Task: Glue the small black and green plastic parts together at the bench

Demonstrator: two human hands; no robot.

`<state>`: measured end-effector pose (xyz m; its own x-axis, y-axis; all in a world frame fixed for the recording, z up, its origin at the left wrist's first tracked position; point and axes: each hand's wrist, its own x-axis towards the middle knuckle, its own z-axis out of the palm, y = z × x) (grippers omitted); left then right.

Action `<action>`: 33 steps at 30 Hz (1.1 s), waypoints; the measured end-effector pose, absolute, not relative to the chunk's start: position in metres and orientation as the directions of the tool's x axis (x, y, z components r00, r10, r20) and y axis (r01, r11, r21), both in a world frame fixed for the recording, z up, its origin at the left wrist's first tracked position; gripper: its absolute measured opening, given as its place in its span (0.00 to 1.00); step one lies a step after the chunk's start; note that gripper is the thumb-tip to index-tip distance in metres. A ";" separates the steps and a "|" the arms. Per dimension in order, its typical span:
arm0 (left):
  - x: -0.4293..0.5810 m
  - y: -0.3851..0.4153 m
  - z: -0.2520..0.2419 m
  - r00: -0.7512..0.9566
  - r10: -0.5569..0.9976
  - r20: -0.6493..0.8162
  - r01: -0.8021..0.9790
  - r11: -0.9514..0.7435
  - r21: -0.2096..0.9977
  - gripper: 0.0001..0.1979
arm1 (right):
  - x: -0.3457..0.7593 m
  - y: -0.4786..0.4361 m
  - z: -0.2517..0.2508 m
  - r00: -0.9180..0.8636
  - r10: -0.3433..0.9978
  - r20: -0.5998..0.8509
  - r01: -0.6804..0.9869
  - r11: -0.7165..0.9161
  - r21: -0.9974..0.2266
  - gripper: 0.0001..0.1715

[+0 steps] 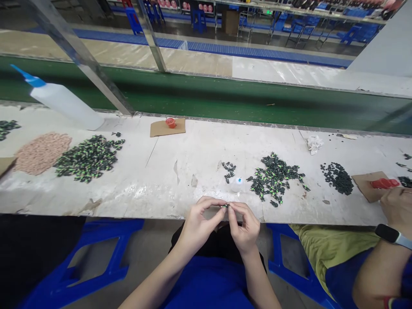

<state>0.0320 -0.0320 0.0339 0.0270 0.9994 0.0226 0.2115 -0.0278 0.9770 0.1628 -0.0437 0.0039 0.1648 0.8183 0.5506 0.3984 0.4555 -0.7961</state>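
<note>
A small black-and-green piece (225, 206) is pinched between the fingertips of both my hands at the table's front edge. My left hand (205, 218) grips it from the left with thumb and forefinger, and my right hand (243, 223) from the right. Just beyond my fingers stands a small white bottle (238, 184) with a blue tip. Beside it on the left lie several small black pieces (228, 171). To its right spreads a large heap of black-and-green pieces (273, 175). The held piece is too small to make out in detail.
Leftward lie another black-and-green heap (88, 159), a pile of pinkish pieces (43, 152) and a large white bottle (66, 101). A red cup (170, 123) sits on cardboard at the back. Rightward are small black discs (337, 178), crumpled tissue (314, 144) and a co-worker's hand (397, 206).
</note>
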 end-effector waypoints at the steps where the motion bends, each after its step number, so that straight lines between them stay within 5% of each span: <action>1: 0.032 -0.032 0.035 0.035 0.999 0.027 0.217 -0.034 0.976 0.06 | 0.165 -0.044 0.006 0.143 0.833 0.534 0.397 0.446 -0.802 0.09; 15: 0.032 -0.031 0.040 0.244 0.891 0.382 0.443 -0.453 0.774 0.13 | 0.183 -0.040 0.007 0.055 0.913 0.405 0.168 0.392 -0.905 0.10; 28: 0.039 -0.042 0.045 0.213 0.859 0.466 0.541 -0.501 0.676 0.10 | 0.177 -0.042 0.001 0.110 0.940 0.324 0.011 0.325 -0.946 0.11; 33: 0.042 -0.044 0.040 0.241 0.837 0.491 0.530 -0.537 0.656 0.12 | 0.189 -0.042 0.013 0.012 0.938 0.348 0.096 0.345 -0.934 0.08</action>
<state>0.0419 -0.0443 0.0403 0.2411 0.8371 0.4911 0.5302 -0.5374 0.6558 0.1885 -0.0416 0.0129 0.0118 0.9376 0.3476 0.0960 0.3450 -0.9337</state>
